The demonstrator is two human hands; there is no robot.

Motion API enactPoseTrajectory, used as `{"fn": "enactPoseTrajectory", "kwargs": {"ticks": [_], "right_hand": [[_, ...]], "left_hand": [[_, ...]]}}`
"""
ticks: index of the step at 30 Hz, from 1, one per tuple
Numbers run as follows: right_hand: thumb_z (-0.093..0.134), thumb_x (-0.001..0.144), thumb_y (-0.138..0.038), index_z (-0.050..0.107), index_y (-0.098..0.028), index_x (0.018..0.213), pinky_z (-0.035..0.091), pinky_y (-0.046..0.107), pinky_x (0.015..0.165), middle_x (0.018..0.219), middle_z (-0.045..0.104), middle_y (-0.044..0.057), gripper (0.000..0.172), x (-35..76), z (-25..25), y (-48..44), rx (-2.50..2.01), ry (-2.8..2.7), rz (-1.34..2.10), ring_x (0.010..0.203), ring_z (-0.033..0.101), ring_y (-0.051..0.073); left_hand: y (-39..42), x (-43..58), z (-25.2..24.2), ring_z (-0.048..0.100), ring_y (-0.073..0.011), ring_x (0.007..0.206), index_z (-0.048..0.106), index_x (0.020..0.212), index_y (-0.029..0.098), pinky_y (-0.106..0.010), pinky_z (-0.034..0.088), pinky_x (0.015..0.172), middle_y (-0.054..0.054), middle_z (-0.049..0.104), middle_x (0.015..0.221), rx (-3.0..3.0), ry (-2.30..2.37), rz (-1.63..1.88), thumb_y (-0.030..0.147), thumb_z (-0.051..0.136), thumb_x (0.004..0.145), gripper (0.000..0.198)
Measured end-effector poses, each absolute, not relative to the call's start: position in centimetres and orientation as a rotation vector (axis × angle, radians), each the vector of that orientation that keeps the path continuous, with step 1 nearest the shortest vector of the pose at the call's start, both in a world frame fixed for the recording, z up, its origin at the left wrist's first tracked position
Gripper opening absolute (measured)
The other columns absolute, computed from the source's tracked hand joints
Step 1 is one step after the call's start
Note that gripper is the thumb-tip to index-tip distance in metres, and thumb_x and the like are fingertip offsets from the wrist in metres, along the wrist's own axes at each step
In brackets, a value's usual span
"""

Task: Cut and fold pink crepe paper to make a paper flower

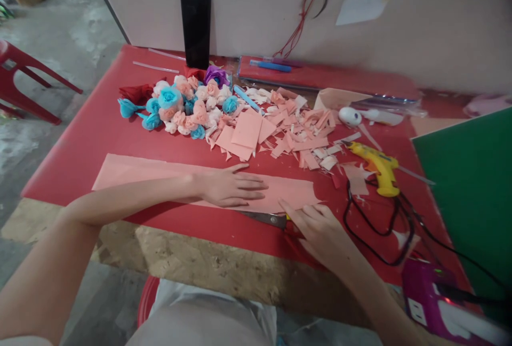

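Note:
A long strip of pink crepe paper [144, 171] lies across the red tabletop in front of me. Flat on its middle rests my left hand [232, 186], fingers stretched out to the right. My right hand [314, 223] is at the strip's right end, its fingers extended and touching the lower edge. Partly under the paper and the right hand lie scissors [270, 219], with a blade and some yellow showing. Beyond the strip, cut pink pieces [247, 130] are stacked beside a heap of paper scraps [304, 127].
Paper roses [170, 98] in blue, pink, white and purple cluster at the back left. A phone [195, 26] leans on the wall. A yellow glue gun [378, 167] with its black cord lies right, near a purple power strip [426, 287] and green board [468, 191].

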State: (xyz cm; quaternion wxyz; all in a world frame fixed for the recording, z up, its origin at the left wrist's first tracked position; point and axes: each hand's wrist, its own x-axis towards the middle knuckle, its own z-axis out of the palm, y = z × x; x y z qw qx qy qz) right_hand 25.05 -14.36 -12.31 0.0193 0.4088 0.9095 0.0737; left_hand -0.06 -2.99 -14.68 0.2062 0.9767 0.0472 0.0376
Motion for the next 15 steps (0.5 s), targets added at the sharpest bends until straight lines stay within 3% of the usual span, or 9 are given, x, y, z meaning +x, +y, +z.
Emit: {"fn": "enactPoseTrajectory", "kwargs": {"ticks": [3,7,15], "right_hand": [[0.051,0.065,-0.004,0.048,-0.006,0.121,0.034,0.031,0.068,0.074,0.063,0.004,0.057,25.2,-12.3,-14.4,1.281,2.817,0.230,0.066,0.049,0.018],[0.049,0.066,-0.005,0.047,-0.006,0.122,0.035,0.030,0.066,0.078,0.065,0.005,0.056,25.6,-12.5,-14.7,1.296,2.801,0.206,0.066,0.049,0.017],[0.051,0.071,-0.014,0.044,-0.006,0.124,0.037,0.033,0.073,0.091,0.066,0.010,0.055,25.7,-12.5,-15.5,1.369,2.741,0.134,0.079,0.053,0.021]], "left_hand": [[-2.6,-0.7,-13.9,0.027,-0.0123,0.136,0.040,0.134,0.017,-0.031,0.010,0.115,-0.004,0.035,0.144,2.662,0.136,0.133,0.030,0.025,0.095,0.044],[-2.5,-2.6,-13.5,0.028,-0.0129,0.135,0.037,0.136,0.021,-0.036,0.002,0.116,-0.002,0.035,0.144,2.656,0.151,0.087,0.029,0.027,0.094,0.044],[-2.8,-4.6,-14.6,0.025,-0.0153,0.137,0.031,0.139,0.022,-0.040,-0.003,0.114,-0.005,0.030,0.146,2.671,0.180,0.002,0.029,0.030,0.093,0.046]]}}
